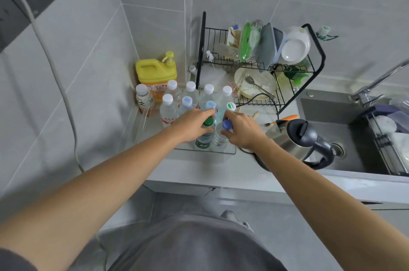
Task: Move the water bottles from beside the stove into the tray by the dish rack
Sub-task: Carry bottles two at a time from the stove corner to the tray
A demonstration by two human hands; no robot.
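Here the left hand (194, 125) grips the green-capped bottle (204, 135) and the right hand (242, 130) the blue-capped bottle (222, 135), both at the clear tray's (205, 151) front edge. Crowded upright bottles (190, 98) behind could topple if nudged; the kettle (303, 138) stands near.

1 head-worn wide view looks steeply down at the counter (199, 166) from close above.

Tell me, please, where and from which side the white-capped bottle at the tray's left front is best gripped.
Grip the white-capped bottle around its neck just under the cap, coming from above. It stands upright with other bottles close on its right and behind, so its sides are probably crowded; only the top is free.
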